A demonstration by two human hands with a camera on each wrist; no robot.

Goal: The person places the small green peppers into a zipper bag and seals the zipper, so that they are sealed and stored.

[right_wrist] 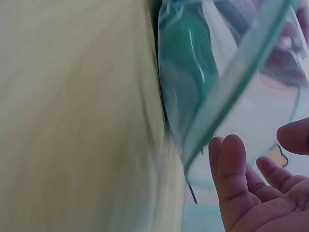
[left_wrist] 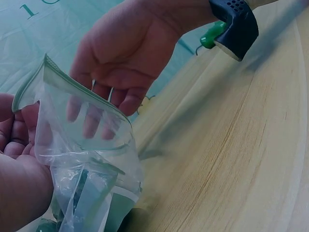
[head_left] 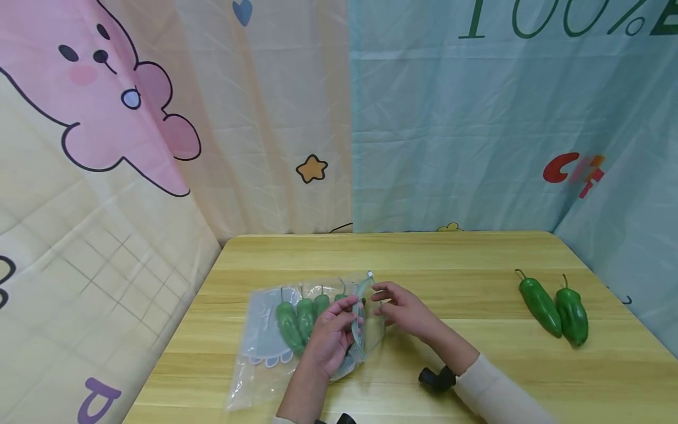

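Note:
A clear zip bag (head_left: 249, 377) with a green-tinted zip mouth lies on the table, several green peppers (head_left: 288, 324) inside it. My left hand (head_left: 331, 341) grips the bag at one side of its raised, gaping mouth, fingers partly seen through the plastic. In the left wrist view the zip edge (left_wrist: 77, 86) rises to a peak beside that hand. Just right of the mouth is my right hand (head_left: 402, 309), its fingers loosely bent and spread. The right wrist view shows its fingertips (right_wrist: 231, 150) close to the zip strip, with nothing held between thumb and fingers.
Two loose green peppers (head_left: 540, 306) lie side by side on the right of the wooden table (head_left: 450, 253). A black wrist mount (head_left: 436, 380) sits at my right wrist. Printed curtains (head_left: 450, 135) hang behind the table and along both sides.

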